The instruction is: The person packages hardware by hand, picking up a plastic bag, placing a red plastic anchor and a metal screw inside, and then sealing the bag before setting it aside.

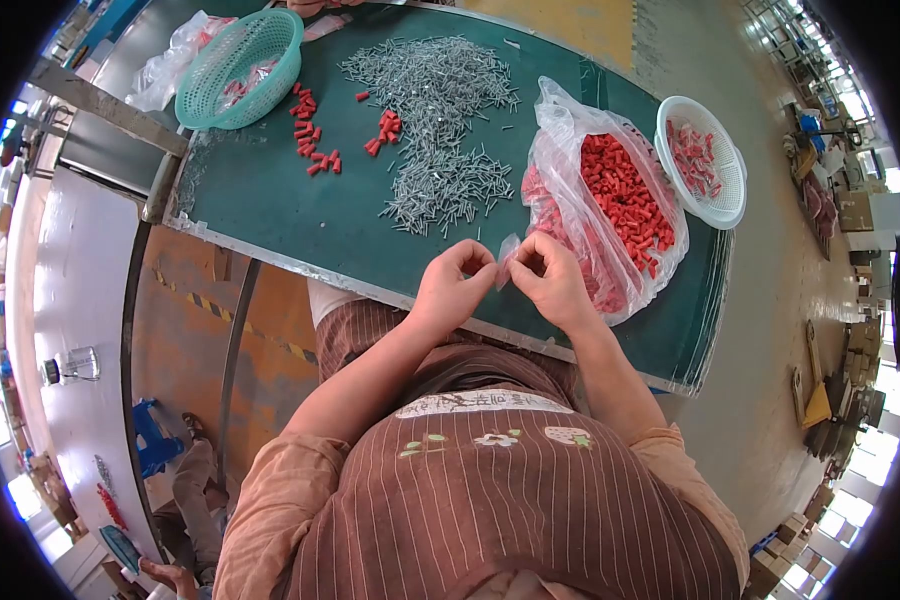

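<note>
Near the front edge of the green table (pixel 260 225), my left hand (pixel 454 284) and my right hand (pixel 553 281) pinch a small clear plastic bag (pixel 508 258) between them. Whatever the bag holds is too small to tell. Beyond my hands lies a big heap of grey screws or pins (pixel 435 85). Right of my right hand, a large clear bag (pixel 560 150) stands open, full of red plastic plugs (pixel 625 190). Loose red plugs (pixel 315 135) lie in a line left of the heap, and a few more lie against its left side.
A green basket (pixel 195 95) with small packets stands at the back left. At the right edge a white basket (pixel 735 185) holds packets with red pieces. Another person's hand (pixel 315 5) shows at the far edge. A seated person (pixel 195 490) is at the lower left.
</note>
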The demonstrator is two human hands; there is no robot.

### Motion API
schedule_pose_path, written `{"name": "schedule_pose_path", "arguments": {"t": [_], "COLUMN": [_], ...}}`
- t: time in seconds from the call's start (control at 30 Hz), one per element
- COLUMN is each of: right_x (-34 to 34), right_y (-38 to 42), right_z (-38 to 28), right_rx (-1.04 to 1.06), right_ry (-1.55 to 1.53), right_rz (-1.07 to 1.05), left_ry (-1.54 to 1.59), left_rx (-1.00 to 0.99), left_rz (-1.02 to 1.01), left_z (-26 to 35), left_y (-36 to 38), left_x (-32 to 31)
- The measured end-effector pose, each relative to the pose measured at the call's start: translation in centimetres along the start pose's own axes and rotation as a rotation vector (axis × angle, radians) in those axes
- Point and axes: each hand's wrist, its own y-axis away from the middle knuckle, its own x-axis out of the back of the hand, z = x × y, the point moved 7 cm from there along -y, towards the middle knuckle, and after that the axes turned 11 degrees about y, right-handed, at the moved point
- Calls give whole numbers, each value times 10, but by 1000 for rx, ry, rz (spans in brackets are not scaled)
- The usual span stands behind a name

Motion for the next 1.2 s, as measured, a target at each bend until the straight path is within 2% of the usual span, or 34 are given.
{"name": "schedule_pose_path", "arguments": {"t": [0.07, 0.17, 0.27, 0.37, 0.47, 0.57, 0.67, 0.77, 0.9, 1.0, 1.1, 1.2], "right_x": [2, 4, 4, 2, 3, 4, 6, 13, 16, 18, 18, 16], "right_y": [0, 0, 1, 0, 3, 4, 7, 8, 12, 15, 20, 25], "right_z": [0, -2, -8, -1, 0, -6, -5, 0, 4, -2, -26, -39], "right_rx": [9, 19, -6, -14, -8, 41, 49, 5, -84, -87, 168, 388], "right_ry": [30, 93, 112, 26, 6, 28, 45, 130, 325, 320, 340, 508], "right_rz": [18, 28, 6, -56, -93, -57, -15, 45, 107, 208, 281, 341], "left_ry": [-88, -67, -185, -432, -475, -406, -180, -141, -253, -276, -254, -195], "left_rx": [-40, 5, -217, -392, -400, -294, -192, -137, -194, -214, -189, -181], "left_rz": [36, 27, 0, -33, -38, 4, 19, 100, 154, 149, 135, 108], "left_z": [1, 1, 25, 40, 38, 28, 17, 7, 7, 12, 12, 4], "left_y": [1, 0, 8, 11, 13, 9, 5, 2, 2, 4, 4, 0], "left_x": [4, 4, -12, -16, -18, -17, -12, -3, -3, -11, -19, -23]}}
